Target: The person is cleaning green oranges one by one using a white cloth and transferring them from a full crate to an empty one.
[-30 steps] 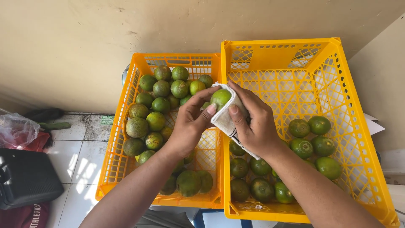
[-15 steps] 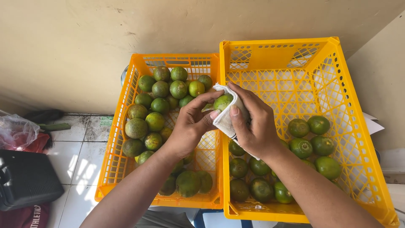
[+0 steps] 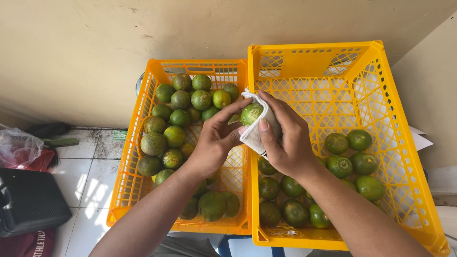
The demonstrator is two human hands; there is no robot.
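Between two yellow plastic crates I hold one green citrus fruit (image 3: 251, 113) wrapped in a white cloth (image 3: 253, 134). My right hand (image 3: 284, 140) cups the cloth and fruit from the right, thumb pressed on the cloth. My left hand (image 3: 215, 140) grips the fruit from the left with its fingertips. The left crate (image 3: 125, 178) holds several green fruits (image 3: 180, 116). The right crate (image 3: 404, 157) holds several more (image 3: 350, 157) along its near and right side.
A beige wall (image 3: 95, 47) rises behind the crates. On the tiled floor (image 3: 95, 166) at left lie a black case (image 3: 28, 202), a clear plastic bag (image 3: 19, 145) and red fabric (image 3: 24, 242). White paper (image 3: 421, 140) pokes out right of the right crate.
The fruit in the cloth has turned slightly between my hands, and my left fingers have shifted over its top. The hands stay in the same spot over the crates' shared edge.
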